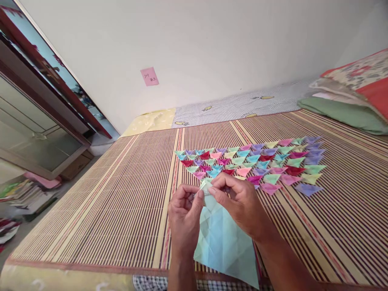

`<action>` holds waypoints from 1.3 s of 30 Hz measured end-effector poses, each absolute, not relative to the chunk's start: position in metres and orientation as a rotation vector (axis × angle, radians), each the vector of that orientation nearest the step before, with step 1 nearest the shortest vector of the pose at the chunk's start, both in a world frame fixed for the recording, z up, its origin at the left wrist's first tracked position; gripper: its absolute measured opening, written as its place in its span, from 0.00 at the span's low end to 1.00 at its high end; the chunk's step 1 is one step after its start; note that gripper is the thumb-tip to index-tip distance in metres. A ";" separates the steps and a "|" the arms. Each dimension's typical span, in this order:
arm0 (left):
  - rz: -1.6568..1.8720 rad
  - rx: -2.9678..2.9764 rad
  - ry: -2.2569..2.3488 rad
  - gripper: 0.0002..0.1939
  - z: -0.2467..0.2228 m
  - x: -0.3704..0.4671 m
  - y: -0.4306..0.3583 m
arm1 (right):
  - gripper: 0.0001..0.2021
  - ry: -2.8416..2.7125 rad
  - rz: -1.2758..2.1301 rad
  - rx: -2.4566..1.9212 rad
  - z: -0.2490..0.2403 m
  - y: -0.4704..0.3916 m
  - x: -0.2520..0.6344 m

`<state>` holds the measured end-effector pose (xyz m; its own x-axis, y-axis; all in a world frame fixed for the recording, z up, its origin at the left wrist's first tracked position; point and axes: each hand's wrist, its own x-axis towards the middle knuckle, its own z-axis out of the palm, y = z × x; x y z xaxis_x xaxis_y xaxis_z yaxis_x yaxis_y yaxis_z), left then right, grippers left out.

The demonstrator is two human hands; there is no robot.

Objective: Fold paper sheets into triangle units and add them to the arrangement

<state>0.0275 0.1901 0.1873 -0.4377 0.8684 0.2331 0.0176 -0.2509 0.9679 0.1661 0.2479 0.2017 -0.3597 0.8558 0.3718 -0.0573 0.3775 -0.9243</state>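
Observation:
Between my two hands is a small piece of folded pale green paper (pixel 205 186), raised a little above the mat. My left hand (pixel 185 210) pinches its left side with thumb and forefinger. On the other side my right hand (pixel 239 200) grips it the same way, fingers curled. Beneath the hands a creased light blue-green sheet (pixel 227 238) lies on the mat, partly covered by them. Just beyond, several rows of small folded paper boats (pixel 243 159) in many colours stand side by side; my hands hide some of the nearest ones.
A striped bamboo mat (pixel 121 202) covers the bed. Folded bedding (pixel 342 115) is piled at the far right by the wall. A pink note (pixel 149 76) is stuck on the white wall. Stacked books (pixel 26 196) and a glass-panelled cabinet (pixel 33 125) stand at the left.

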 end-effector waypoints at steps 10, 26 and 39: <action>1.829 1.038 1.371 0.10 0.190 0.035 0.190 | 0.10 -1.601 1.093 -0.816 0.205 0.244 0.162; 1.614 1.269 1.436 0.10 0.190 0.028 0.188 | 0.06 -1.586 1.132 -0.824 0.201 0.246 0.163; 1.530 0.969 1.285 0.14 0.187 0.027 0.195 | 0.10 -1.641 1.171 -0.829 0.196 0.249 0.162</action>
